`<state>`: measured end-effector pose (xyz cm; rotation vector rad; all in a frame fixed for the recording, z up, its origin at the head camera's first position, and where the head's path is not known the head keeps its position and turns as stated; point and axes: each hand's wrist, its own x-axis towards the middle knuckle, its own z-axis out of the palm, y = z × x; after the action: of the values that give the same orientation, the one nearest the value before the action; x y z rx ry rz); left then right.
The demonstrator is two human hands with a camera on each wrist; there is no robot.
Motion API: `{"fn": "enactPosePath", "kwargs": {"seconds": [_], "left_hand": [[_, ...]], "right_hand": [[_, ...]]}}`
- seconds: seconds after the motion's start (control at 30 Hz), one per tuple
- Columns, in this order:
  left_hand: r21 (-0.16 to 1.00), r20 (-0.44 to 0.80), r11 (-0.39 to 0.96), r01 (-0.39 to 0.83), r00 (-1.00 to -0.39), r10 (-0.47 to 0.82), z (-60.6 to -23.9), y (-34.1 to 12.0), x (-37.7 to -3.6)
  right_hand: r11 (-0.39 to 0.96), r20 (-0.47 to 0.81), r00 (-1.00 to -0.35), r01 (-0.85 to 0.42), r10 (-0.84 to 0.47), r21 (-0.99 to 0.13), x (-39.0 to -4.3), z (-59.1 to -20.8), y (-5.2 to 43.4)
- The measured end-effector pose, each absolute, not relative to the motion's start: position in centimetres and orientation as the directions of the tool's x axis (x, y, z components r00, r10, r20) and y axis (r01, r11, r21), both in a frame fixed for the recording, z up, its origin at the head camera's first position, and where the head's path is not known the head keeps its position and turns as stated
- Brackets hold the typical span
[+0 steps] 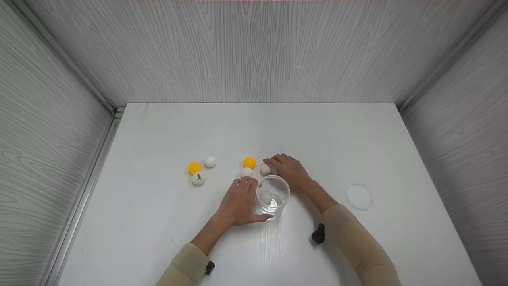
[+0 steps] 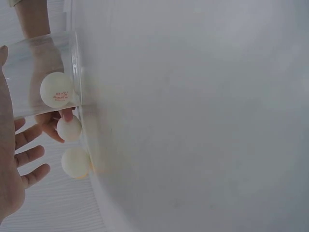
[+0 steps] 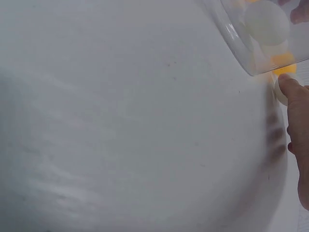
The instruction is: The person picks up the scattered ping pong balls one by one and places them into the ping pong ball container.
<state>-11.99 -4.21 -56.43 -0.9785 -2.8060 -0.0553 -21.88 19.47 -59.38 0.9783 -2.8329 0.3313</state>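
An upright clear plastic jar [image 1: 282,194] stands on the table, with a white table tennis ball [image 2: 57,90] with red print inside it. My left hand [image 1: 239,204] lies along the jar's left side, its fingers straight and spread and its thumb across the front. Just behind the jar, my right hand [image 1: 293,172] pinches another white table tennis ball [image 1: 265,169] between thumb and fingers, low over the tabletop. Beyond my left fingertips sit a white ball [image 1: 246,172] and an orange ball [image 1: 249,162], close together.
Farther left are an orange ball [image 1: 194,168], a white ball with dark print [image 1: 198,178] and a plain white ball [image 1: 210,161]. A round translucent lid [image 1: 360,196] lies to the right. Wood-grain panels [image 1: 254,51] enclose the white table [image 1: 131,222] at the back and sides.
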Motion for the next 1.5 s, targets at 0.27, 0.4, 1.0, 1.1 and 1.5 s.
{"fn": "enactPosePath", "kwargs": {"seconds": [0.27, 0.4, 1.0, 1.1, 1.5], "left_hand": [[-0.034, 0.186, 0.782, 0.622, -0.765, 0.617, -56.53, -4.23, -12.0], [-0.036, 0.189, 0.782, 0.622, -0.764, 0.617, -56.5, -4.26, -11.94], [-0.006, 0.215, 0.779, 0.627, -0.76, 0.614, -56.79, -4.23, -12.01], [0.0, 0.203, 0.781, 0.624, -0.765, 0.611, -56.77, -4.22, -12.01], [-0.006, 0.204, 0.781, 0.624, -0.764, 0.612, -56.9, -4.24, -12.01]], "right_hand": [[0.752, 0.198, -0.773, -0.633, -0.603, -0.18, -21.79, -59.61, 19.45], [0.754, 0.192, -0.773, -0.634, -0.605, -0.175, -21.74, -59.57, 19.33], [0.708, 0.313, -0.708, -0.693, -0.633, -0.136, -21.63, -59.58, 19.66], [0.702, 0.316, -0.701, -0.7, -0.64, -0.13, -21.63, -59.47, 19.78], [0.726, 0.281, -0.727, -0.675, -0.626, -0.131, -21.46, -59.07, 20.09]]}}
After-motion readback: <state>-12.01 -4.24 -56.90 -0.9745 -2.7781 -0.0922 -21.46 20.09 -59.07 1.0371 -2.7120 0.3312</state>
